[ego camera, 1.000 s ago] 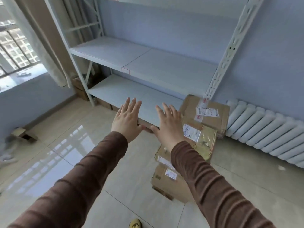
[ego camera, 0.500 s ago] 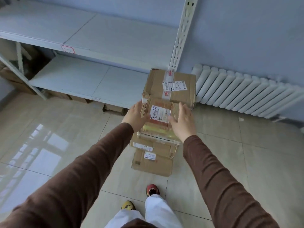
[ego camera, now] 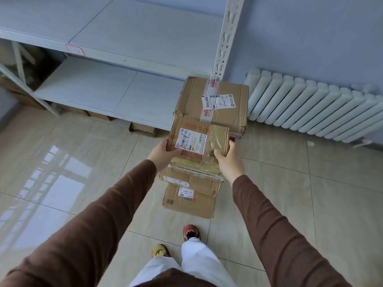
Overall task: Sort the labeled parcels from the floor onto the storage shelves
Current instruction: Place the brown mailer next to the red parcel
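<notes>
The small taped parcel (ego camera: 198, 139), with a white label on its top face, is sitting between both hands at the top of the stack on the floor (ego camera: 290, 193). The left hand (ego camera: 163, 151) is gripping its left end, thumb lying across the near edge and the fingers hidden beneath or behind; the right hand (ego camera: 227, 157) is clasping the right end, thumb pressing the top near the corner. Whether the parcel is clear of the box below or only resting on it is not something this view is showing.

Under it, a yellow-taped parcel (ego camera: 194, 163) is lying on a flat brown parcel (ego camera: 190, 181), and a further labeled parcel (ego camera: 189, 200) is resting on the tiles at the near end of the pile. A larger carton (ego camera: 215, 102) with a red-printed tape strip is standing at the far end, just beside the right upright of the shelves (ego camera: 224, 36) and near the radiator (ego camera: 310, 108).

Both visible shelf boards, the upper shelf (ego camera: 134, 30) and the lower shelf (ego camera: 99, 90), are showing no parcels, so the sorting is looking barely begun: judging from this, one parcel is in hand and at least four more are waiting on the floor
</notes>
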